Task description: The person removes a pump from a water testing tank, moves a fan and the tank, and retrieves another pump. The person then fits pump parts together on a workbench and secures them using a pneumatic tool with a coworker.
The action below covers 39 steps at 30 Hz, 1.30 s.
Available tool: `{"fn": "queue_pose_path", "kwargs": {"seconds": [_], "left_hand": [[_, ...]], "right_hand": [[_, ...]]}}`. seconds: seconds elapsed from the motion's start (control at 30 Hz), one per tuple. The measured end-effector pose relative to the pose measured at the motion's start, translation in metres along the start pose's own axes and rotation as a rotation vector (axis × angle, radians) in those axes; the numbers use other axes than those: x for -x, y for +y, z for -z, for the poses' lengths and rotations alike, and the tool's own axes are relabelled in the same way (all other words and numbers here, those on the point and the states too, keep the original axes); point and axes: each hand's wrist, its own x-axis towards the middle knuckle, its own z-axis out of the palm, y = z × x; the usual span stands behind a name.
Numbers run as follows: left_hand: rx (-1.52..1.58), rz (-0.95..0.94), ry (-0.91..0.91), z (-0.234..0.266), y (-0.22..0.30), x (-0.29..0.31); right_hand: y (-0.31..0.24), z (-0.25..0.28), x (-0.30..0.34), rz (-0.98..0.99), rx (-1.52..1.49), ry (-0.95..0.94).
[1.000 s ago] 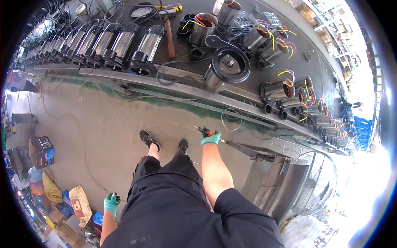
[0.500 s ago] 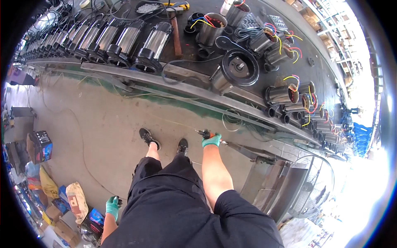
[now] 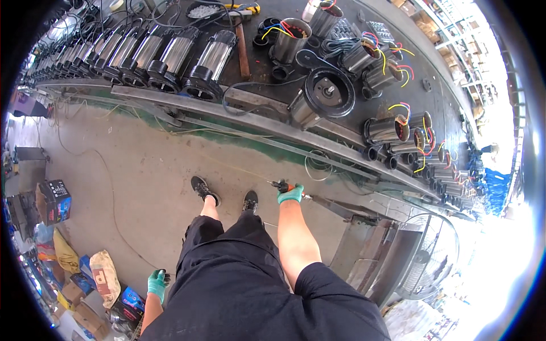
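Note:
My right hand (image 3: 290,194), in a green glove, is closed around an orange and black power screwdriver (image 3: 282,186). It hangs in front of me, over the floor and below the bench edge. Low on the left, beside my leg, my left hand (image 3: 156,284) wears a green glove. Its fingers are curled at a small dark thing (image 3: 164,277) too small to make out. A thin cable (image 3: 116,219) runs across the floor toward that hand. Nearest on the bench, a motor housing (image 3: 310,111) with a round black flange and central shaft stands at the edge.
Along the bench edge (image 3: 250,113) stand rows of silver motors (image 3: 213,59) on the left and open housings (image 3: 387,129) with coloured wires on the right. A hammer (image 3: 243,51) lies between. A fan (image 3: 429,256) stands at right; cartons (image 3: 54,202) and a sack (image 3: 105,278) lie left.
My left hand has shifted very slightly. The view has moved a touch; my right hand keeps its hold on the power screwdriver.

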Motion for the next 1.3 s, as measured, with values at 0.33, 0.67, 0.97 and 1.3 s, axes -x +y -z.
{"fn": "queue_pose_path", "kwargs": {"seconds": [0.33,0.67,0.97,1.3], "left_hand": [[0.001,0.004,-0.001,-0.002,0.002,-0.005],[0.043,0.014,-0.002,0.0,-0.008,-0.007],[-0.004,-0.002,-0.003,-0.002,-0.003,-0.003],[0.012,0.017,-0.009,-0.001,-0.004,-0.005]], "right_hand": [[-0.007,0.007,-0.003,0.031,-0.02,-0.076],[-0.003,-0.008,0.016,-0.013,0.021,-0.026],[0.0,-0.002,0.001,0.022,-0.006,-0.073],[-0.003,0.005,0.004,-0.002,-0.022,-0.055]]}}
